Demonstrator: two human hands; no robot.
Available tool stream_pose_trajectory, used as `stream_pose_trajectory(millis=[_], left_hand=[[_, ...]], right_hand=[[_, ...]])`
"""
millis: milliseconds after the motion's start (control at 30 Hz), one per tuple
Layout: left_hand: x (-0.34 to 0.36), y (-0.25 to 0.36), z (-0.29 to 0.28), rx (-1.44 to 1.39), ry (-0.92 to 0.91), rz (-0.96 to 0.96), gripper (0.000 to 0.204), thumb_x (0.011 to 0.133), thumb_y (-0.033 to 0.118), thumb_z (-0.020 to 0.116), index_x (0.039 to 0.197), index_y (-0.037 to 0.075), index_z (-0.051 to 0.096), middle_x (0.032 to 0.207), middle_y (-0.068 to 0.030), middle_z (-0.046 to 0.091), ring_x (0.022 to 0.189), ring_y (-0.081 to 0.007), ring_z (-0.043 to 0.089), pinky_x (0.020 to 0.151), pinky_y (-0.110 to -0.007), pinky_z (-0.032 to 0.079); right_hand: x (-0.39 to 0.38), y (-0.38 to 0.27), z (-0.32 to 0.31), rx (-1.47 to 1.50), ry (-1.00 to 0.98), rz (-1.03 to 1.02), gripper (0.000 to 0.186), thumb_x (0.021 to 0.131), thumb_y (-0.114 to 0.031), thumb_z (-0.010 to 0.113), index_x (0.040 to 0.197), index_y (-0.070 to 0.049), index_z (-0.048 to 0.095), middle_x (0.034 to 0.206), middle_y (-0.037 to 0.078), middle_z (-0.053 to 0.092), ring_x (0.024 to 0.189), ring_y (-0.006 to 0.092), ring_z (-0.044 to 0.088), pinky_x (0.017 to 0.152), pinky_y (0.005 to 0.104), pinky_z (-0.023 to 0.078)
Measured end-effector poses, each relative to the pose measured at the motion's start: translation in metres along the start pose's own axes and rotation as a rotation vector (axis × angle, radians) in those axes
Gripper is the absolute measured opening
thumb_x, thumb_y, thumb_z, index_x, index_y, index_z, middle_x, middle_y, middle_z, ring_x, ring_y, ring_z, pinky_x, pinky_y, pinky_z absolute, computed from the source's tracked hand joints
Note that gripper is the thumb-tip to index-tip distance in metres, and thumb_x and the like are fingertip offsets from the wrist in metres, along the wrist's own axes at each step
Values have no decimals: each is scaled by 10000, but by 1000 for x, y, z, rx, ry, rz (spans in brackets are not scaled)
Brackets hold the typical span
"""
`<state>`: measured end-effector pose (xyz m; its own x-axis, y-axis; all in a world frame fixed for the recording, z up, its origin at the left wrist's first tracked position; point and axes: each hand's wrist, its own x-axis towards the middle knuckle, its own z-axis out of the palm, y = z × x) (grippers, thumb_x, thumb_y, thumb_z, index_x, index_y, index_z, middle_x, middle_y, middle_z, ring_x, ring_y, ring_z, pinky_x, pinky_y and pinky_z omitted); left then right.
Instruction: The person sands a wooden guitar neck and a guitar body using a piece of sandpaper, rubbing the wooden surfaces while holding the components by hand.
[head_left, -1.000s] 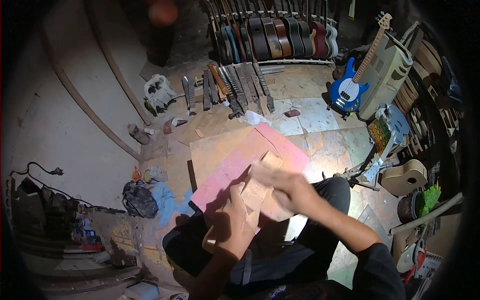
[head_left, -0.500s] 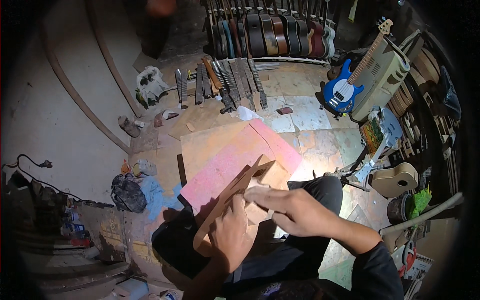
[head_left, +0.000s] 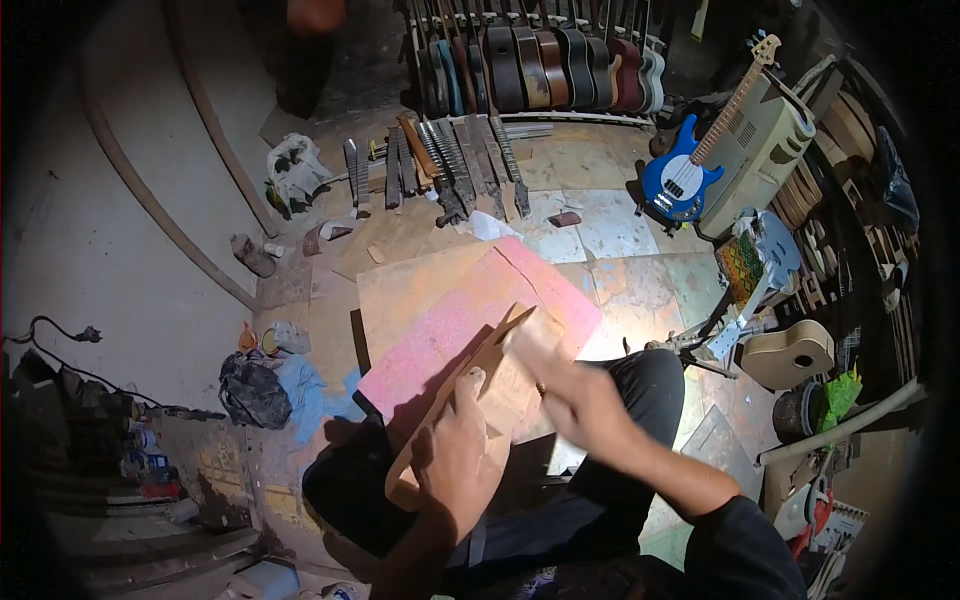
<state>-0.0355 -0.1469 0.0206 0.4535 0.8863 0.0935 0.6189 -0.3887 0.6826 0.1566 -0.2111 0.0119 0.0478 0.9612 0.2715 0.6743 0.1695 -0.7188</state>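
A light wooden piece (head_left: pixel 505 400) with a blocky end lies diagonally across my lap, over a pink and tan board (head_left: pixel 445 335). My left hand (head_left: pixel 455 450) grips its left side, thumb upward along the wood. My right hand (head_left: pixel 585 405) is closed on a small pale piece (head_left: pixel 530 340), too blurred to identify, against the upper part of the wood. The wood partly hides the fingers of my left hand.
Guitar necks (head_left: pixel 450 165) lie on the tiled floor (head_left: pixel 620 290), before a rack of guitars (head_left: pixel 550 70). A blue bass (head_left: pixel 680 170) and an acoustic guitar (head_left: pixel 785 355) stand right. Dark and blue bags (head_left: pixel 250 390) lie left, beside a white wall (head_left: pixel 120 220).
My right hand moved down along the wood, then back up and away from me with the pale piece. My left hand stays on the wood. The whole view shifted slightly.
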Motion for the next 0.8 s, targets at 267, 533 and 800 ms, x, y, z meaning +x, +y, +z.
stream_pose_trajectory(millis=[267,533,800], left_hand=[[4,-4,-1,-1,-176,-157,597,929,180,752,1456,29,515,1320,-278,703,1184,-442,703,985,-488,563],[9,-5,6,120,-36,-68,581,898,417,838,1295,84,577,1073,-197,795,976,-424,773,843,-502,605],[12,-18,15,232,4,-43,655,892,562,813,1317,134,556,1015,-199,791,939,-443,766,814,-530,605]], right_hand=[[-1,11,1,15,-45,103,705,871,39,592,1548,-160,604,1377,203,716,1121,381,758,912,416,635],[5,23,0,-88,109,65,713,836,38,596,1514,-177,643,1378,180,716,1029,364,772,876,421,645],[1,30,-2,-109,150,50,715,836,30,626,1524,-163,634,1362,173,724,1061,345,764,860,387,633]])
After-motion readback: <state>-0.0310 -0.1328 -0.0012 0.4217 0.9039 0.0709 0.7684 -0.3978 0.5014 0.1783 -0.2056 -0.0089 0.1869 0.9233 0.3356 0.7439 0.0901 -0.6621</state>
